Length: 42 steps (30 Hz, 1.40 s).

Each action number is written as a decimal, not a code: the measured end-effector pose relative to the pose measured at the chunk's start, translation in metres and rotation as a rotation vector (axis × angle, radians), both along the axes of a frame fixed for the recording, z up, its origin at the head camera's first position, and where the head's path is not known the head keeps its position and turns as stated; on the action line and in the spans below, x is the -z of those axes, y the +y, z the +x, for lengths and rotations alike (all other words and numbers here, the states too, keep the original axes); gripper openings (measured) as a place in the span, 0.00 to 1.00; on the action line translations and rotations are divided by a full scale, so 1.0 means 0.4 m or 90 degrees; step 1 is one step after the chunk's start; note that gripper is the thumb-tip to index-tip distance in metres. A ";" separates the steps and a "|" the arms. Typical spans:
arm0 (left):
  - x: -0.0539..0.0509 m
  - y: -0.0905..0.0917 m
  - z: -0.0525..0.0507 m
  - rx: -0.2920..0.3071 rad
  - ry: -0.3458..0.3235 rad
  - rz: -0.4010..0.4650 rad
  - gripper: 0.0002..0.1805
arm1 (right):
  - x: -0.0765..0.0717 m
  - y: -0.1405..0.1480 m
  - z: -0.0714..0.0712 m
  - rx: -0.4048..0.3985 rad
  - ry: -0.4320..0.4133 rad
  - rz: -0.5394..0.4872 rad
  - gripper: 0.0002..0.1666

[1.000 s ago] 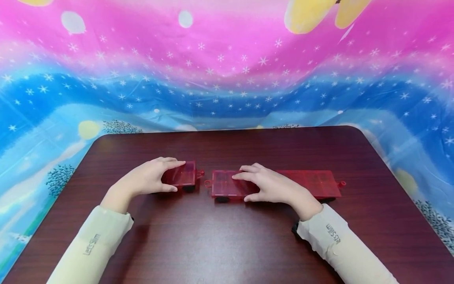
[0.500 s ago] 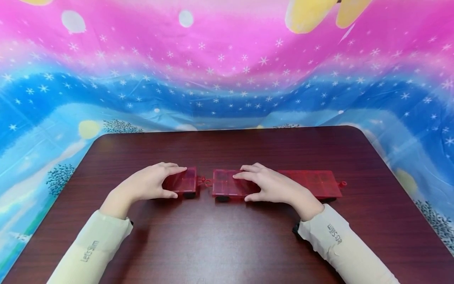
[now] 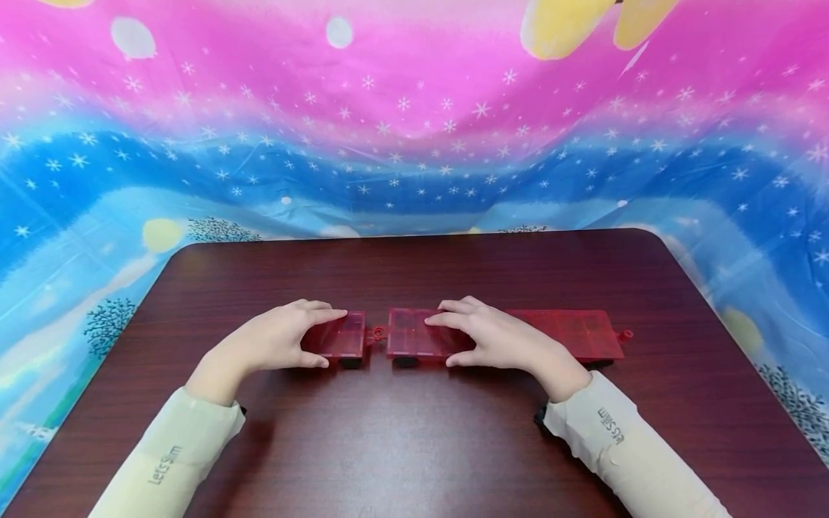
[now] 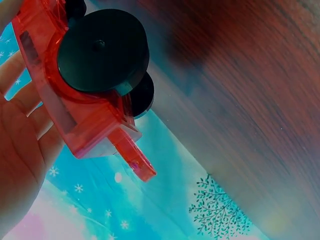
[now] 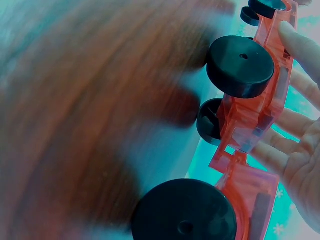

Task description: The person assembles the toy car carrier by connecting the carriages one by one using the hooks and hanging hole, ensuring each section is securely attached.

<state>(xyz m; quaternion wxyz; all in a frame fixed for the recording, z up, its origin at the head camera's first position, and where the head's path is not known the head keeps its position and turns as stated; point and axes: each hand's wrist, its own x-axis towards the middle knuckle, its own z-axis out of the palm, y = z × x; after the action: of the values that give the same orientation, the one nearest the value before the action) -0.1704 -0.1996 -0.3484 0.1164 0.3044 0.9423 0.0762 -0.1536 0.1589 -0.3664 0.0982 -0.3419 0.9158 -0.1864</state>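
In the head view, my left hand (image 3: 275,338) grips a see-through red toy train wagon (image 3: 352,327) with black wheels, thumb on the near side and fingers at the far side. My right hand (image 3: 495,334) holds a similar red wagon (image 3: 404,329) the same way. Between the two, the left wagon's peg and the right wagon's ring (image 3: 378,333) overlap; whether the peg sits inside cannot be told. Behind the held wagon, a third red wagon (image 3: 576,331) extends right. A coupling (image 5: 232,159) joins those two in the right wrist view.
All the wagons stand in one row on a dark brown table (image 3: 401,432). Beyond its far edge hangs a pink and blue cloth (image 3: 414,144) with snowflakes. The rightmost wagon has a small peg (image 3: 624,336) at its outer end.
My left hand has brought its wagon nearer to me and rightward, so its peg end has met the ring of the wagon in my right hand. The right hand stays in place.
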 end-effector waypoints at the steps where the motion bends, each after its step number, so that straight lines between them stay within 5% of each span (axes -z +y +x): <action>1: 0.000 0.000 0.001 -0.001 0.000 -0.001 0.45 | 0.000 0.000 0.000 -0.001 0.000 0.000 0.39; 42: 0.022 -0.006 0.014 0.002 -0.008 0.032 0.46 | 0.005 -0.002 -0.003 0.008 -0.012 0.028 0.41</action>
<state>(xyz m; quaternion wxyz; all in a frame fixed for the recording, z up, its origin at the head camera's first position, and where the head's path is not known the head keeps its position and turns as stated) -0.1650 -0.2019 -0.3571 0.1143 0.3082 0.9389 0.1018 -0.1548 0.1582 -0.3684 0.1129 -0.3320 0.9209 -0.1701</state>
